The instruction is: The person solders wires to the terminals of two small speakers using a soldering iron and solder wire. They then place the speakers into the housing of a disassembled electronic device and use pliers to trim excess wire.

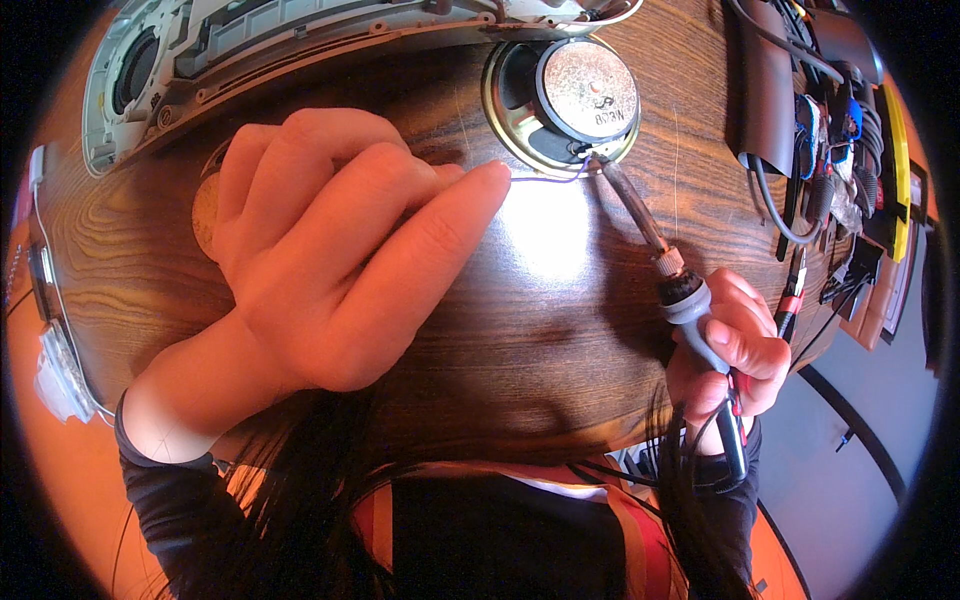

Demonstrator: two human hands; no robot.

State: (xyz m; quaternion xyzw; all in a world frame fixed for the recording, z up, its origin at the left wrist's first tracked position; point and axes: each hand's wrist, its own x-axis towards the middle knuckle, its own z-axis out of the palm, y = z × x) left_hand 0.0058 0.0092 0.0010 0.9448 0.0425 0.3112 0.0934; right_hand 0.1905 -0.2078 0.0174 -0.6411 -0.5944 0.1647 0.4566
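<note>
A loudspeaker (590,95) is found lying magnet-up on the wood-grained table (520,370), just beside the near edge of a pale casing (205,62). By this placing, its terminal (588,153) is left exposed on the side nearest the person, presumably for ease of access.

A soldering iron (668,262) is held by the handle in the right hand (732,345). That grip is closed firmly around it, well back from the metal shaft, which is judged a sensible precaution against heat. The shaft is angled up and leftward, so that its tip is brought to the terminal; whether contact is made cannot be told.

The left hand (330,235) is raised over the table, its outer fingers curled and its fingertips brought near the speaker's rim. A thin purple wire (560,180) is seen between these fingertips and the terminal, possibly being steadied; whether it is pinched cannot be told, the inside of that grip being hidden.

Cables (872,150) are gathered at the right side, well apart from the speaker.
</note>
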